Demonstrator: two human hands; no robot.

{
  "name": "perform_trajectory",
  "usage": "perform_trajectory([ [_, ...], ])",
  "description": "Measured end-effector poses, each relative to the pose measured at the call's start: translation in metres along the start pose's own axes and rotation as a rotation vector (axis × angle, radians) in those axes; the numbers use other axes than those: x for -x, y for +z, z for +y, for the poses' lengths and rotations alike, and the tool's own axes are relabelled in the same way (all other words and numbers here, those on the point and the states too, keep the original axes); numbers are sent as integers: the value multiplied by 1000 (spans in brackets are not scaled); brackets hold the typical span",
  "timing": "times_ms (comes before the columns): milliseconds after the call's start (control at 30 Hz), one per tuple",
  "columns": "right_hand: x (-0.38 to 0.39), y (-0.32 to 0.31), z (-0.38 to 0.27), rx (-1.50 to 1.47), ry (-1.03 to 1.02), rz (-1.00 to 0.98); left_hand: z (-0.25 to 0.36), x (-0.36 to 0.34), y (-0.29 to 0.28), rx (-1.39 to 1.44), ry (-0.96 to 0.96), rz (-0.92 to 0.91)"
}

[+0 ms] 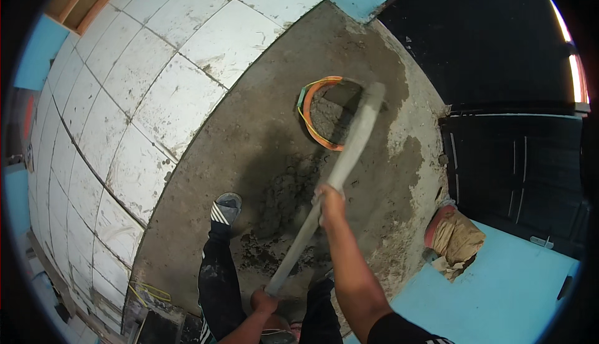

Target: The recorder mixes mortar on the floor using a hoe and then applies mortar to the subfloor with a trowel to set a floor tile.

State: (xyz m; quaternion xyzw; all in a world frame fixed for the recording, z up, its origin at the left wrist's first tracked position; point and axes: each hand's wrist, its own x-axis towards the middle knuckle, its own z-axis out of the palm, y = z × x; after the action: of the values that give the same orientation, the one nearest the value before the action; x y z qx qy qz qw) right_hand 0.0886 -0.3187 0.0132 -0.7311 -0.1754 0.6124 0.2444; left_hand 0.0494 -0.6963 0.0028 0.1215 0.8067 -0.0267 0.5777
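Note:
A hoe with a long, pale handle [349, 155] slants up from near my legs to an orange bucket [322, 139]. Around its lower end my left hand [264, 301] is closed. Farther up, my right hand [331, 204] wraps the shaft at about its middle. The hoe's head is over the bucket, and its dark blade [345, 96] shows inside the rim, partly hidden by the shaft. Grey wet mortar [326, 119] lies in the bucket. Between the bucket and my feet is a dark heap of mortar [284, 197] on the rough floor.
White floor tiles [175, 88] cover the left side, ending at the bare cement floor [234, 138]. A torn brown paper sack [458, 241] stands by the blue wall [493, 288] at right, near a black door [515, 175]. My shoe [229, 205] is left of the heap.

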Motion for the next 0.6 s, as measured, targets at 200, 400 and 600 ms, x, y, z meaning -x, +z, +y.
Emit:
perform_trajectory([
  [200,47,-37,11,-156,-147,-1,-17,-2,8,-11,132,-48],
  [400,-29,-8,23,-102,131,-104,-19,-7,17,-42,33,-1],
  [600,42,-29,28,-180,-77,-7,-28,-3,13,-16,94,-15],
])
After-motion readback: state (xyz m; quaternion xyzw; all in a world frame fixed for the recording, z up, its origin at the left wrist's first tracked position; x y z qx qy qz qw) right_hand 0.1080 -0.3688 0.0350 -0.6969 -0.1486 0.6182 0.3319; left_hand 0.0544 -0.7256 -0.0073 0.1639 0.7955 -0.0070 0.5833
